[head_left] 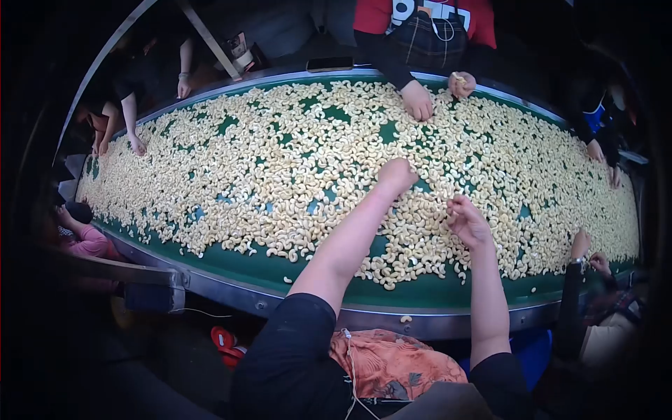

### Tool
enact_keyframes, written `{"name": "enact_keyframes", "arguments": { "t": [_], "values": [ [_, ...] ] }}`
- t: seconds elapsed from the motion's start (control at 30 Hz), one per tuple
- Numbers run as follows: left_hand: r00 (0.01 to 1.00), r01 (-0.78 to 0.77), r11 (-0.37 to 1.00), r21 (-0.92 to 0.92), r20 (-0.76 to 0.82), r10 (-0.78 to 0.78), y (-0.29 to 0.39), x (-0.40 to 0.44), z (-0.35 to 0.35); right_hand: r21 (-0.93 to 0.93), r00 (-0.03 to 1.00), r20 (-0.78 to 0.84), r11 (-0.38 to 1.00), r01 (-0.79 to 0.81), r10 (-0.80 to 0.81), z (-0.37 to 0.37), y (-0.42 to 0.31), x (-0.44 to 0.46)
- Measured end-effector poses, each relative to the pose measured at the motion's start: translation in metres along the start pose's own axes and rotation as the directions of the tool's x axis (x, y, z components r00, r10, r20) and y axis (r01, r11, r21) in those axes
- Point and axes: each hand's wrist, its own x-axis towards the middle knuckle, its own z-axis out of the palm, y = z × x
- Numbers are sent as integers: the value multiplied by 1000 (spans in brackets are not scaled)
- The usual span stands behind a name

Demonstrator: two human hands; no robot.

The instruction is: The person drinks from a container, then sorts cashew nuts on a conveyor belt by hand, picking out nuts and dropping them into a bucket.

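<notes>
Left bare hand (397, 176) curled, knuckles up, low on the nuts; fingertips hidden, so cannot tell whether closed round anything. Right bare hand (469, 222) beside it and nearer the body, fingers bent toward the thumb in a narrow curl; cannot tell what, if anything, within. Beneath and far out to either side of both, a broad, smooth green belt (231, 262), thickly strewn with pale cream, crescent-shaped cashew nuts (280, 182), with small green gaps throughout and a barer strip on the body side. Nearer than the hands, a dull silver metal rim (238, 295), with one stray nut (405, 318) on it; between the forearms, an orange patterned cloth (399, 357) and a thin white cable (352, 371). Beyond the hands, across the belt, a person in a red top (483, 24); left of that, a flat black rectangular object (329, 64) at the far rim. Farther left, a slanting grey metal bar (210, 38). Well left of the left hand, a pink sleeve (87, 241); below, in deep shadow, a bright red object (225, 341).
</notes>
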Motion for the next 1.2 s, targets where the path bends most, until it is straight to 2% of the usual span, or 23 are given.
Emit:
{"name": "enact_keyframes", "arguments": {
  "t": [0.03,0.07,0.1,0.13,0.2,0.23,0.27,0.3,0.33,0.37,0.47,0.53,0.57,0.6,0.67,0.73,0.8,0.83,0.87,0.93,0.97,1.07,1.2],
  "values": [
    [999,23,978,-208,45,-13,-4,-9,-9,30,1000,-26,999,19,-18,-8,-1,-12],
    [997,44,826,-563,71,-6,-20,-9,-10,58,998,-50,998,40,-37,-18,-1,-24],
    [997,80,640,-765,69,-42,-35,-14,-20,98,998,-54,994,42,-37,-32,-1,-33],
    [994,101,404,-909,77,-75,-47,-20,-32,140,998,-59,989,43,-35,-45,-1,-42],
    [988,88,341,-936,39,-148,-62,-24,-56,216,996,-92,976,36,-17,-57,-2,-57],
    [981,122,483,-867,30,-193,-82,-13,-64,251,995,-103,968,32,-6,-61,-1,-63],
    [983,68,760,-647,-86,-162,-97,-3,-66,250,995,-102,968,31,-6,-63,-1,-65],
    [978,32,940,-340,-182,-99,-103,4,-67,248,995,-100,968,31,-7,-64,0,-66],
    [969,21,1000,11,-245,-18,-108,10,-63,245,995,-98,969,31,-7,-65,0,-67],
    [966,68,981,180,-259,-19,-112,16,-57,235,993,-116,972,22,6,-66,0,-66],
    [965,175,886,429,-255,-67,-95,21,-48,146,991,-133,989,27,-7,-64,-4,-70],
    [986,130,986,-102,-88,-139,-88,2,-71,76,991,-130,996,38,-28,-74,-7,-78],
    [963,160,848,-506,-107,-246,-98,-2,-71,58,989,-142,998,40,-31,-77,-10,-84],
    [956,204,689,-695,-9,-293,-104,-11,-77,42,988,-151,998,44,-37,-80,-12,-88],
    [959,205,704,-680,-4,-282,-103,-23,-76,18,987,-157,999,43,-40,-96,-11,-97],
    [973,147,970,-194,-149,-177,-85,-23,-71,-11,988,-151,1000,30,-31,-101,-12,-96],
    [957,183,973,138,-251,-144,-78,-13,-51,-50,987,-153,998,35,-42,-102,-13,-94],
    [944,280,906,318,-263,-199,-90,8,-33,-78,987,-153,996,42,-53,-96,-17,-95],
    [956,260,872,416,-239,-171,-77,0,-33,-106,984,-167,993,48,-66,-93,-19,-97],
    [955,292,844,449,-177,-236,-56,-10,-37,-272,987,-124,960,62,-99,-100,-23,-94],
    [948,307,854,420,-218,-233,-58,-13,-33,-350,985,-118,933,80,-129,-108,-26,-97],
    [934,330,866,376,-266,-240,-61,-22,-28,-671,947,-168,736,93,-273,-139,-24,-89],
    [935,341,857,386,-237,-265,-61,-30,-25,-831,914,-80,533,159,-398,-136,-25,-97]
  ]
}}
